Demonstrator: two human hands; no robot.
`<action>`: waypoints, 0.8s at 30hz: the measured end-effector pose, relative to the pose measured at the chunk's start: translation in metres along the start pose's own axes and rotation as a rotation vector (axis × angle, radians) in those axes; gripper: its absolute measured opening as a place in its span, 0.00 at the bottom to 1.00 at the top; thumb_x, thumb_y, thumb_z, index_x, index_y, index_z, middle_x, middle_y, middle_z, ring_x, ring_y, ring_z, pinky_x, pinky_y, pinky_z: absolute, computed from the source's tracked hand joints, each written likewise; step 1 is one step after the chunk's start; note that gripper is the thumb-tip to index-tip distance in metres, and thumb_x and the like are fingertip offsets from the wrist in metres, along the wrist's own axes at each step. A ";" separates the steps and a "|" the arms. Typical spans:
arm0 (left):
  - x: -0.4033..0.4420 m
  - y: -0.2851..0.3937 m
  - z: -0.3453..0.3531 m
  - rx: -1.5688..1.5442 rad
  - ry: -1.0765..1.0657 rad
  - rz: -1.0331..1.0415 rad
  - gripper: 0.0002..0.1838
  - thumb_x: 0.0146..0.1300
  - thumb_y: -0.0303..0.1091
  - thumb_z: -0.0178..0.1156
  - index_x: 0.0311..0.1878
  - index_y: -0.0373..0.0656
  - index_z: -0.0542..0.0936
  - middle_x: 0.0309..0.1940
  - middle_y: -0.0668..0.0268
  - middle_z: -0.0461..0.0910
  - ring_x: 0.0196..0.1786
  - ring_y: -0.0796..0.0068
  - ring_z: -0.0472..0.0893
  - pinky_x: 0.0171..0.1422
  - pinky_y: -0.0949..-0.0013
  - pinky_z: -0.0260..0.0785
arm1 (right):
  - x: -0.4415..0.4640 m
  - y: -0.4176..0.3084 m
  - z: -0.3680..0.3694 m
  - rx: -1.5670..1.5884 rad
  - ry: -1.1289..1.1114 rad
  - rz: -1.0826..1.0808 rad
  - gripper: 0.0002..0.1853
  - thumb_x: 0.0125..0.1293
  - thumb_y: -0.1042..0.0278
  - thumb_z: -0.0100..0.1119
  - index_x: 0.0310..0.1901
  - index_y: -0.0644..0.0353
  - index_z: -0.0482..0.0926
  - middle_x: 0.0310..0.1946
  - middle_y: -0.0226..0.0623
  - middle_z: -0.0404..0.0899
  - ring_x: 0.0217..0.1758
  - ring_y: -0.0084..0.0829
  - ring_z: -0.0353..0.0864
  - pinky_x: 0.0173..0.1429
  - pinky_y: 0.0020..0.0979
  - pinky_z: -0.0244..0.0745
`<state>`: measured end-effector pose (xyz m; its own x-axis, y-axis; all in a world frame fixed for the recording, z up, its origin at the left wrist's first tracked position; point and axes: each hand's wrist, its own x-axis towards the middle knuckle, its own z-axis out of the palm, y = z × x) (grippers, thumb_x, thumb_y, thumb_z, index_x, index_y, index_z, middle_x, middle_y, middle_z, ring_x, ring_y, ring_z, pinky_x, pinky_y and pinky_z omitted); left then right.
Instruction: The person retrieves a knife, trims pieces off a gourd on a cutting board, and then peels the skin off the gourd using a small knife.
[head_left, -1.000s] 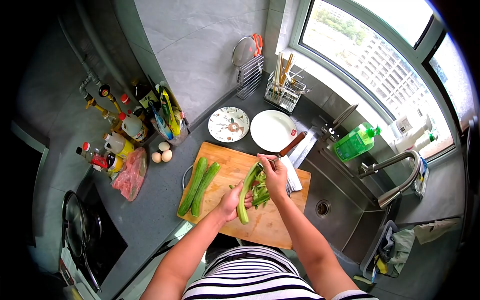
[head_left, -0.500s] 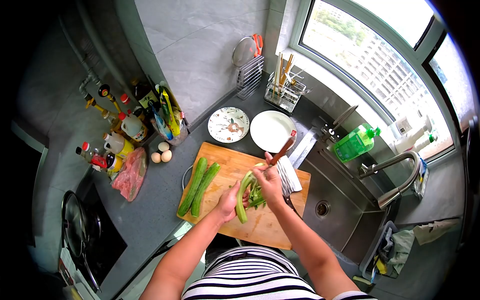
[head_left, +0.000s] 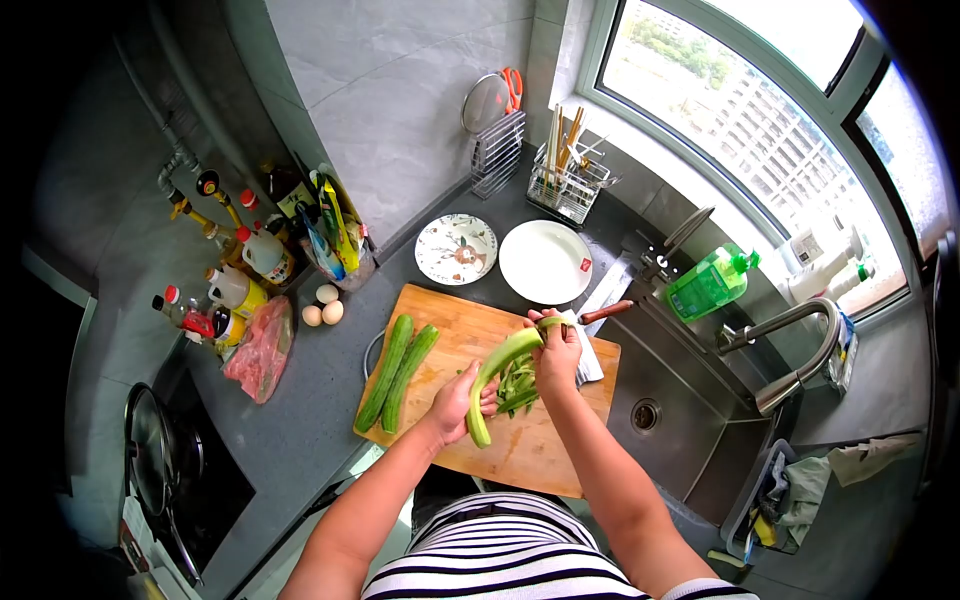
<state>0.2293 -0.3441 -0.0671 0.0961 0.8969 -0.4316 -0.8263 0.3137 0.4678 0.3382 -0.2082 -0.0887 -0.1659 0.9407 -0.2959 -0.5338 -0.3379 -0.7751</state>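
Observation:
My left hand (head_left: 462, 404) is closed round the lower part of a long, curved, pale green peeled gourd (head_left: 500, 360). At the gourd's upper end, my right hand (head_left: 559, 360) has its fingers closed, with a brown-handled peeler (head_left: 607, 311) sticking out to the right; its head is hidden. Green peelings (head_left: 517, 385) lie in a heap between my hands on the wooden cutting board (head_left: 480, 465). Two dark green unpeeled gourds (head_left: 397, 375) rest side by side on the board's left. A cleaver (head_left: 591, 358) lies partly behind my right hand.
A patterned plate (head_left: 456, 249) and a white plate (head_left: 545, 262) stand behind the board. To the right is the sink (head_left: 680, 400) with its faucet (head_left: 790, 365). Eggs (head_left: 323, 306), a pink bag (head_left: 262, 350) and several bottles (head_left: 235, 290) stand left; a lidded pan (head_left: 160, 450) sits on the stove.
My right hand has moved slightly right and down, its fingers now at the gourd's upper end. The peeler's handle has swung from pointing upward to pointing right. My left hand keeps its hold.

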 end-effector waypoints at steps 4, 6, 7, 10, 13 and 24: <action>0.003 -0.007 -0.013 -0.055 0.052 0.030 0.18 0.76 0.51 0.38 0.45 0.46 0.67 0.25 0.72 0.61 0.25 0.82 0.59 0.31 0.77 0.58 | -0.004 -0.001 -0.012 -0.356 -0.102 -0.139 0.07 0.70 0.67 0.55 0.41 0.62 0.78 0.42 0.39 0.83 0.38 0.27 0.83 0.38 0.24 0.78; 0.003 -0.005 -0.013 -0.070 0.078 0.036 0.18 0.75 0.51 0.39 0.44 0.46 0.68 0.25 0.72 0.61 0.25 0.82 0.59 0.31 0.77 0.59 | -0.007 -0.006 -0.025 -0.745 -0.255 -0.332 0.06 0.68 0.69 0.57 0.39 0.62 0.80 0.42 0.38 0.83 0.38 0.27 0.83 0.39 0.24 0.77; 0.002 -0.001 -0.008 -0.063 0.076 0.036 0.19 0.75 0.52 0.39 0.44 0.45 0.68 0.24 0.72 0.61 0.25 0.82 0.59 0.31 0.77 0.59 | -0.009 -0.012 -0.033 -0.983 -0.379 -0.457 0.05 0.67 0.70 0.59 0.38 0.62 0.80 0.42 0.37 0.84 0.38 0.27 0.82 0.40 0.25 0.76; 0.004 -0.002 -0.012 -0.113 0.092 0.019 0.20 0.75 0.52 0.39 0.43 0.44 0.68 0.25 0.71 0.62 0.25 0.81 0.60 0.32 0.76 0.61 | -0.013 -0.016 -0.036 -1.216 -0.456 -0.725 0.03 0.62 0.73 0.62 0.36 0.62 0.82 0.49 0.37 0.81 0.48 0.31 0.80 0.52 0.30 0.71; 0.010 -0.006 -0.014 -0.108 0.109 0.003 0.21 0.75 0.53 0.37 0.43 0.44 0.68 0.26 0.70 0.65 0.26 0.77 0.63 0.34 0.73 0.64 | -0.023 -0.017 -0.023 -0.891 -0.361 -0.395 0.05 0.63 0.72 0.61 0.38 0.61 0.82 0.64 0.41 0.69 0.59 0.31 0.73 0.61 0.31 0.66; 0.013 -0.006 0.022 0.040 0.069 -0.029 0.18 0.75 0.52 0.33 0.49 0.56 0.71 0.26 0.73 0.66 0.25 0.80 0.65 0.28 0.75 0.58 | -0.039 -0.005 0.012 -0.692 -0.587 -0.268 0.08 0.59 0.62 0.67 0.39 0.54 0.86 0.75 0.48 0.46 0.77 0.44 0.47 0.75 0.40 0.44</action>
<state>0.2477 -0.3273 -0.0582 0.0802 0.8639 -0.4972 -0.8007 0.3529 0.4840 0.3374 -0.2423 -0.0664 -0.6007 0.7901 0.1222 -0.0358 0.1261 -0.9914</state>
